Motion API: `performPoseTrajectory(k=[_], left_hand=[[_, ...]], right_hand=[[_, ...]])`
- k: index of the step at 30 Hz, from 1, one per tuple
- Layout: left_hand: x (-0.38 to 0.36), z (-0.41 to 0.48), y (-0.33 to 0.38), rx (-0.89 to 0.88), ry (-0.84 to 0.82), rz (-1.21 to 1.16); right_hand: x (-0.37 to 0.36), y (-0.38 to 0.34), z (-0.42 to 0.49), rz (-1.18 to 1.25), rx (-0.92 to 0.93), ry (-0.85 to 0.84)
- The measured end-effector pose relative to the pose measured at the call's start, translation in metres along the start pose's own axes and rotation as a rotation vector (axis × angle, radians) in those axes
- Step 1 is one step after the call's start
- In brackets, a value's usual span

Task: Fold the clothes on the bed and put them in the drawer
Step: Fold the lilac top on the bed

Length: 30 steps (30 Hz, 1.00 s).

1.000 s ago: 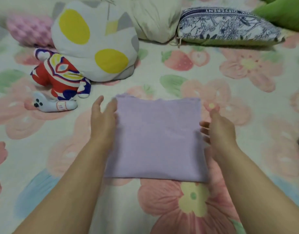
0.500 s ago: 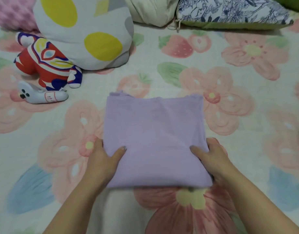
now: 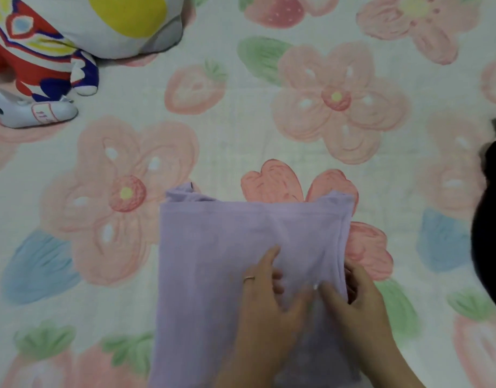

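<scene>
Both hands [image 3: 311,298] press the folded lilac garment's [image 3: 213,261] right side.

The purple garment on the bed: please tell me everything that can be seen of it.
The purple garment is a plain lilac piece of soft, thin-looking knit cloth, folded into a rough rectangle and lying flat on the flowered bedsheet. Its far edge shows layered hems, slightly bunched at the far left corner. The left hand rests on top of it, and the right hand grips its right edge. Its near end runs out of view.
</scene>
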<state>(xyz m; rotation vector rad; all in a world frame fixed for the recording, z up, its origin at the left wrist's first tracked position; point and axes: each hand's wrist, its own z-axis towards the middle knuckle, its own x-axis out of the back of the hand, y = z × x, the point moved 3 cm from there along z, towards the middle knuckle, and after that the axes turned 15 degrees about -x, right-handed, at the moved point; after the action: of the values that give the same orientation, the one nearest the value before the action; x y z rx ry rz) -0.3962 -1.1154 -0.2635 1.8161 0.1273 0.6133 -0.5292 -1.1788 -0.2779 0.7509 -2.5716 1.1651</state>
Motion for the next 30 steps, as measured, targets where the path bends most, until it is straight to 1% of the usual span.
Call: performPoseTrajectory(k=[1,2,3,4,6,7,8,11,13,15,17,18,20,22,23,25,26,28,29,30], left_hand=[[-0.017,0.007,0.006,0.089,-0.093,-0.073],[-0.030,0.013,0.007,0.163,-0.148,-0.134],[-0.037,0.020,0.007,0.212,-0.159,-0.180],[-0.038,0.026,0.005,0.232,-0.131,-0.212],[-0.032,0.033,-0.004,0.238,-0.053,-0.189],[-0.027,0.034,-0.010,0.245,-0.018,-0.196],[-0.023,0.033,-0.013,0.250,-0.005,-0.236],[-0.010,0.031,0.004,0.212,-0.026,-0.307],[0.001,0.027,0.032,0.153,-0.071,-0.330],[0.021,0.019,0.064,0.080,-0.119,-0.486],[0.052,0.012,0.092,0.039,-0.159,-0.707],[0.069,0.009,0.102,0.023,-0.157,-0.790],[0.104,0.008,0.103,0.028,-0.074,-0.837],[0.133,0.011,0.078,0.113,0.044,-0.795],[0.143,0.014,0.056,0.182,0.087,-0.729],[0.158,0.019,0.011,0.278,0.142,-0.563],[0.164,0.020,-0.012,0.306,0.161,-0.448],[0.173,0.016,-0.055,0.322,0.179,-0.103],[0.175,0.010,-0.071,0.316,0.208,0.082],[0.175,0.002,-0.082,0.312,0.261,0.210]], right_hand=[[-0.002,-0.007,-0.007,0.020,0.036,-0.025],[-0.005,-0.010,-0.014,0.020,0.067,-0.060],[-0.010,-0.011,-0.021,0.005,0.087,-0.109],[-0.015,-0.010,-0.028,-0.028,0.092,-0.173],[-0.025,-0.004,-0.042,-0.067,0.084,-0.265],[-0.025,-0.001,-0.045,-0.046,0.069,-0.264],[-0.022,0.002,-0.046,0.017,0.032,-0.227],[0.004,0.007,-0.040,0.328,-0.130,-0.053],[0.020,0.007,-0.037,0.429,-0.228,-0.034],[0.028,-0.001,-0.038,0.427,-0.280,-0.098],[0.032,-0.015,-0.042,0.376,-0.274,-0.168],[0.034,-0.025,-0.045,0.342,-0.242,-0.211],[0.036,-0.045,-0.049,0.285,-0.148,-0.307],[0.030,-0.060,-0.047,0.203,-0.086,-0.367],[0.023,-0.062,-0.041,0.135,-0.085,-0.341],[0.002,-0.053,-0.025,-0.010,-0.141,-0.219],[-0.010,-0.048,-0.018,-0.075,-0.162,-0.171],[-0.031,-0.033,-0.009,-0.157,-0.159,-0.116],[-0.037,-0.024,-0.005,-0.190,-0.155,-0.078],[-0.040,-0.015,-0.003,-0.234,-0.156,-0.023]])
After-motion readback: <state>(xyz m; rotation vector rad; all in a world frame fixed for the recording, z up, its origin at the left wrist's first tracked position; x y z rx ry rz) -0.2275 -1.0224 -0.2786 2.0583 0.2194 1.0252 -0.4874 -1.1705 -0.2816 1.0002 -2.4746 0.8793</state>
